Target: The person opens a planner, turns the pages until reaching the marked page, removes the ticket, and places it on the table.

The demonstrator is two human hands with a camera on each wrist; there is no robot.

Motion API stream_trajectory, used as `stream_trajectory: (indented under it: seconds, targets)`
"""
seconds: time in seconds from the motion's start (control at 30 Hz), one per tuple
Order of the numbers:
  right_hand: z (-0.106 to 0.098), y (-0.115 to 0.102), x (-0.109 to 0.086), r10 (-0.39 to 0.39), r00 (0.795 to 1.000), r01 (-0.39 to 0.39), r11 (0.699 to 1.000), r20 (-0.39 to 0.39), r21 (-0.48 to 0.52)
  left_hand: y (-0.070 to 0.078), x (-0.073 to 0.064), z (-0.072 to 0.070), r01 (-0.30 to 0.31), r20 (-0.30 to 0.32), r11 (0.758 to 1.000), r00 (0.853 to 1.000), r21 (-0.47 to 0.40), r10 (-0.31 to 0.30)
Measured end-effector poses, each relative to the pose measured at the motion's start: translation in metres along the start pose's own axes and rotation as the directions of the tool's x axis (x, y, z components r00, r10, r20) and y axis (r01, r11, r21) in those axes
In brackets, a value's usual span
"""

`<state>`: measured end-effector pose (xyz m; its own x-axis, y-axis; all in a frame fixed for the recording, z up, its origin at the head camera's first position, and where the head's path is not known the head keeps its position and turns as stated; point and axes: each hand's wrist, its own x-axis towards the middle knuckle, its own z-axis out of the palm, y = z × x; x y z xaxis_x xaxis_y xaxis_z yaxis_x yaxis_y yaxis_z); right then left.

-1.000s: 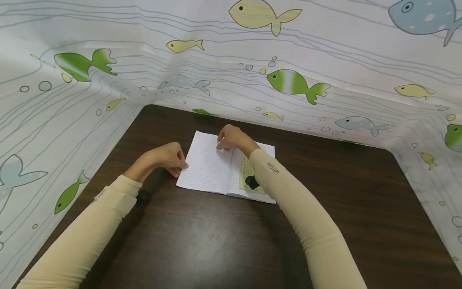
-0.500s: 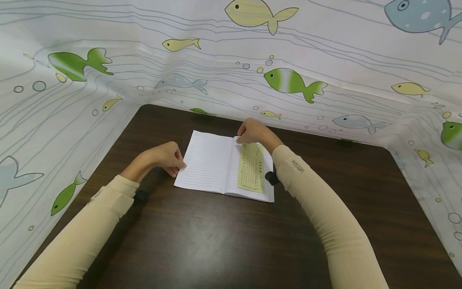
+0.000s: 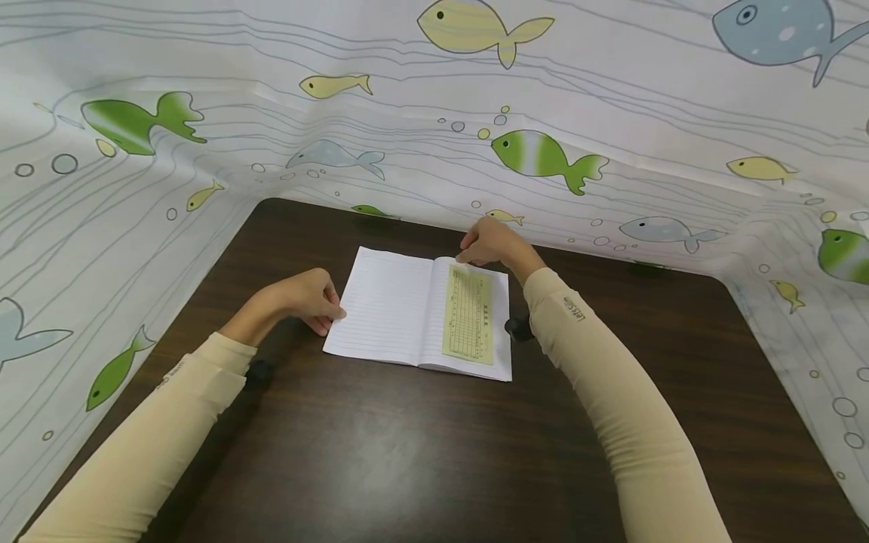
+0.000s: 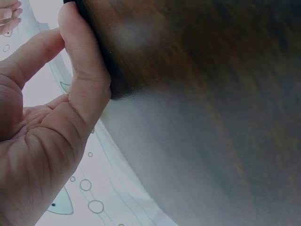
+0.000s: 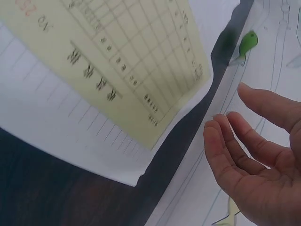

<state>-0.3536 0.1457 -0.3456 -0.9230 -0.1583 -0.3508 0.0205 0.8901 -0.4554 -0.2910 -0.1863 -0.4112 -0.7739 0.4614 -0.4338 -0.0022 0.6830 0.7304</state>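
Note:
An open lined notebook (image 3: 387, 302) lies on the dark wooden table. On its right page rests a yellow printed slip (image 3: 468, 313) with a grid, seen close up in the right wrist view. My left hand (image 3: 314, 299) pinches the notebook's left edge, thumb on the page and fingers curled beside it; the left wrist view shows the thumb and forefinger together, the page barely visible there. At the far edge of the right page is my right hand (image 3: 494, 240). Its fingers (image 5: 221, 146) are loosely bent, with nothing between them and the thumb.
White sheeting (image 3: 407, 128) printed with fish stands round the back and sides of the table. Bare tabletop (image 3: 380, 452) stretches in front of the notebook. A small black object (image 3: 519, 328) sits at the right wrist.
My right hand has moved right from over the left page, across the fold, to the right page's far edge, uncovering the yellow slip. The left hand stays at the left edge.

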Motion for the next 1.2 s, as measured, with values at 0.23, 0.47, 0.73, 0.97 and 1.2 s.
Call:
stream_trajectory:
  seconds: [0.23, 0.47, 0.73, 0.97, 1.2]
  targets:
    - [-0.007, 0.025, 0.006, 0.079, 0.996, -0.078, 0.997, -0.035, 0.026, 0.000, -0.001, 0.001, -0.002, -0.001, 1.000, 1.000, -0.008, 0.002]
    - [-0.009, 0.046, 0.008, 0.138, 0.989, -0.134, 0.989, -0.055, 0.062, 0.001, -0.001, 0.000, -0.005, 0.003, 1.000, 1.000, -0.003, 0.005]
    - [-0.004, 0.056, 0.011, 0.161, 0.986, -0.158, 0.984, -0.032, 0.086, 0.002, -0.002, 0.000, 0.001, 0.009, 1.000, 1.000, -0.008, -0.001]
    - [0.001, 0.058, 0.012, 0.175, 0.985, -0.173, 0.975, -0.001, 0.139, 0.002, -0.003, -0.001, -0.005, 0.006, 1.000, 1.000, 0.000, 0.005]
    - [0.008, 0.062, 0.015, 0.178, 0.984, -0.176, 0.979, -0.017, 0.099, 0.001, -0.001, 0.001, 0.001, 0.000, 1.000, 1.000, -0.004, -0.001]
